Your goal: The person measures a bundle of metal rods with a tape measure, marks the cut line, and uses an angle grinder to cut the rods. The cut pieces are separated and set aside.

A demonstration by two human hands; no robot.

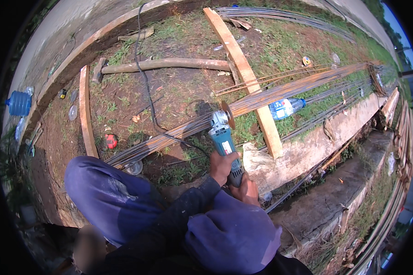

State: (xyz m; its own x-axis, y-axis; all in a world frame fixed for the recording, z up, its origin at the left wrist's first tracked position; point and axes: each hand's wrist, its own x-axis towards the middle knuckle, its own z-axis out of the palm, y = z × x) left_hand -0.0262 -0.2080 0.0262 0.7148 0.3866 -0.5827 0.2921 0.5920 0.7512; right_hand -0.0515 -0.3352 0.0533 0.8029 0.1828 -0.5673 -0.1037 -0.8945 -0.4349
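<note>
A teal angle grinder (223,141) with a grey metal head is held in both hands, over a bundle of thin rusty steel bars (280,97). My left hand (222,166) wraps round the middle of its body, and my right hand (247,190) grips the rear end, close to my right knee. The thin brownish disc (227,115) stands on edge at the bundle; whether it touches the bars, I cannot tell. A dark power cord (156,120) crosses the bars left of the grinder. The bundle lies across a wooden beam (243,68) to the right.
A long-handled sledgehammer (165,65) lies beyond the bars. At the left are a short wooden plank (85,110), a red tape measure (111,141) and a large blue water jug (19,103). A plastic bottle (287,108) rests right of the beam, near a concrete kerb (307,159).
</note>
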